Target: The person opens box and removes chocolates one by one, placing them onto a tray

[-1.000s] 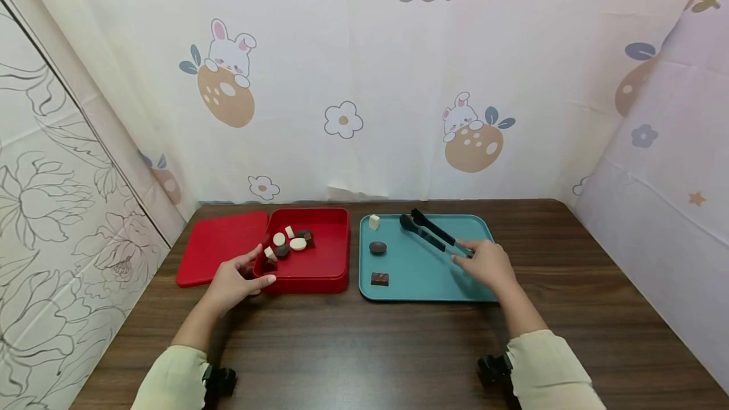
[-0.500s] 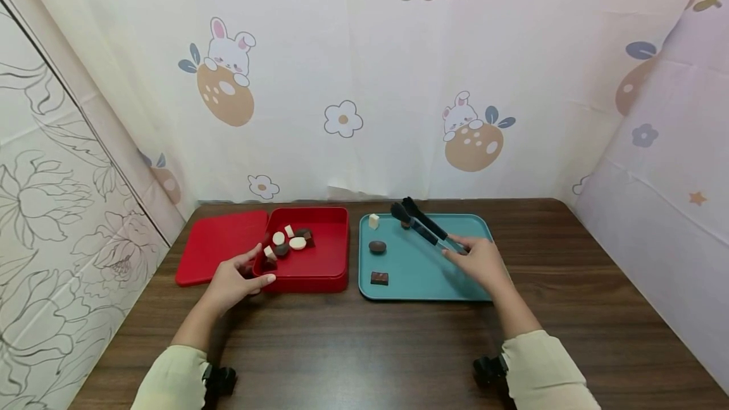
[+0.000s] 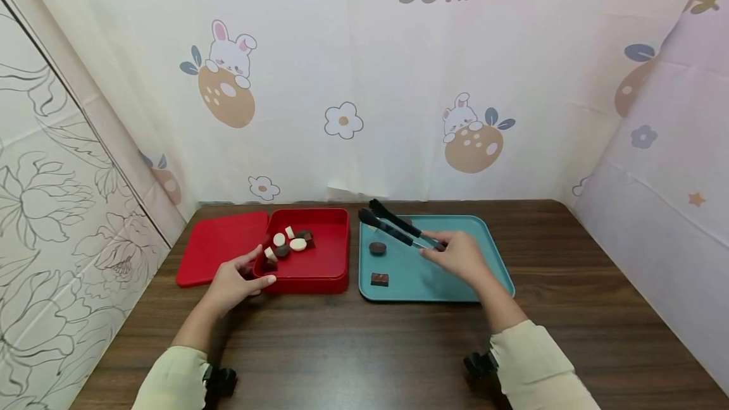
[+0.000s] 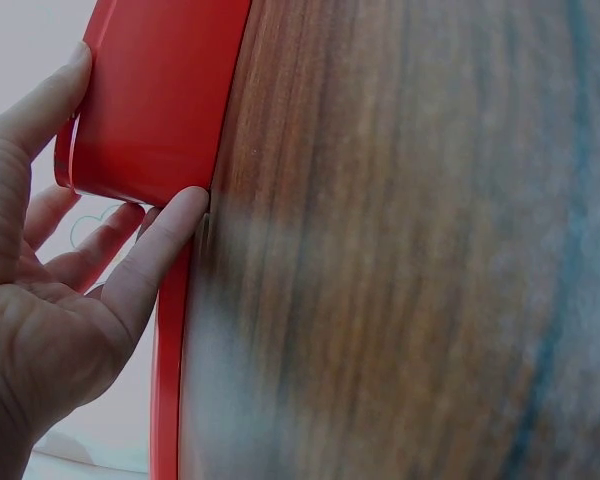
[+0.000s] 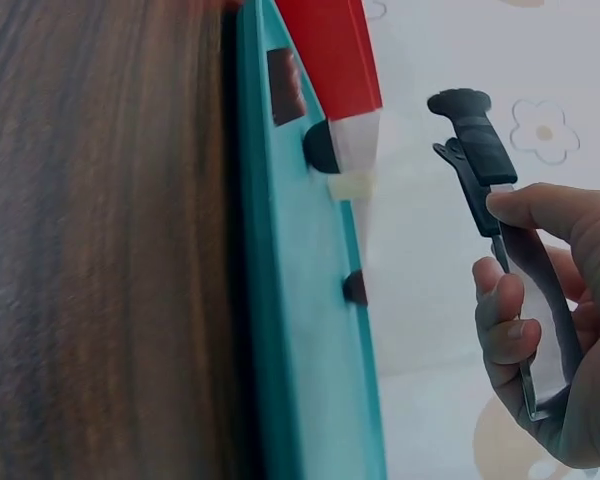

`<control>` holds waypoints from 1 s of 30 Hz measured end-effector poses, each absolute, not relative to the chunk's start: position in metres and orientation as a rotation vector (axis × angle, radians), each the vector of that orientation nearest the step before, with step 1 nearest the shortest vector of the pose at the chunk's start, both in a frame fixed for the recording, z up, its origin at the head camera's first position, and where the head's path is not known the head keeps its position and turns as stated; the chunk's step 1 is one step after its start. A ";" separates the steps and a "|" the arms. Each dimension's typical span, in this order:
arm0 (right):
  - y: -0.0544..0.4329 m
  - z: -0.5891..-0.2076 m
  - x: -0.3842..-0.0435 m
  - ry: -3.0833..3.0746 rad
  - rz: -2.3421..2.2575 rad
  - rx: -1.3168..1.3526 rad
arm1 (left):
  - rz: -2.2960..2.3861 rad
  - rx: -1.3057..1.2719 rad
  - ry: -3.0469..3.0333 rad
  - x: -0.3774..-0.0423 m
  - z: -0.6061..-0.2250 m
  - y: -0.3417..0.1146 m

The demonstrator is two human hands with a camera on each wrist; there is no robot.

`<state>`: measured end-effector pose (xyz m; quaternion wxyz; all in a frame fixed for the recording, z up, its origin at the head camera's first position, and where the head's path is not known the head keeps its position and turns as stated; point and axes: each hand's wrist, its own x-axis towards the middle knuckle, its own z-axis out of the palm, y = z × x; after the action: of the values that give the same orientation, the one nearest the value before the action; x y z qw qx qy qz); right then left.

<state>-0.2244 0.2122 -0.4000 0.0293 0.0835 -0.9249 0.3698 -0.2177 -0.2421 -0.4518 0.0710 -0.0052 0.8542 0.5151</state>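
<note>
My left hand [image 3: 230, 283] holds the near left corner of a red box [image 3: 319, 285], thumb on its front wall and fingers along its left side. Inside the box lie several white and dark chocolates [image 3: 298, 244]. In the right wrist view my right hand [image 5: 590, 290] grips black-tipped metal tongs [image 5: 485, 150], with nothing between their slightly parted tips. In the head view the tongs hang over the far left part of a teal tray [image 3: 444, 277]. They largely hide a white chocolate there. An oval dark chocolate [image 3: 378, 248] and a rectangular one [image 3: 380, 279] lie nearer on the tray.
A red lid [image 3: 211, 245] lies flat to the left of the box. Another dark chocolate [image 3: 407, 221] sits at the tray's back, partly behind the tongs. Printed curtains [image 3: 342, 49] rise behind and beside the wooden table [image 3: 342, 347].
My right hand has moved left with the tongs, from the tray's back middle to over its far left corner. My left hand and the box have stayed put.
</note>
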 end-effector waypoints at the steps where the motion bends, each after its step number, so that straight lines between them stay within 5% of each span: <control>1: 0.210 -0.398 -0.225 -2.858 1.129 0.282 | 1.549 -0.014 2.568 -0.218 -0.452 -0.242; 30: 0.142 -0.353 -0.273 -3.087 0.727 0.791 | 1.537 -0.024 2.575 -0.219 -0.454 -0.244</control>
<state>-0.2733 0.1421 -0.3526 -0.0636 0.2416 -0.9425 0.2220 -0.2193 -0.2436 -0.4540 0.0712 -0.0080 0.8565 0.5111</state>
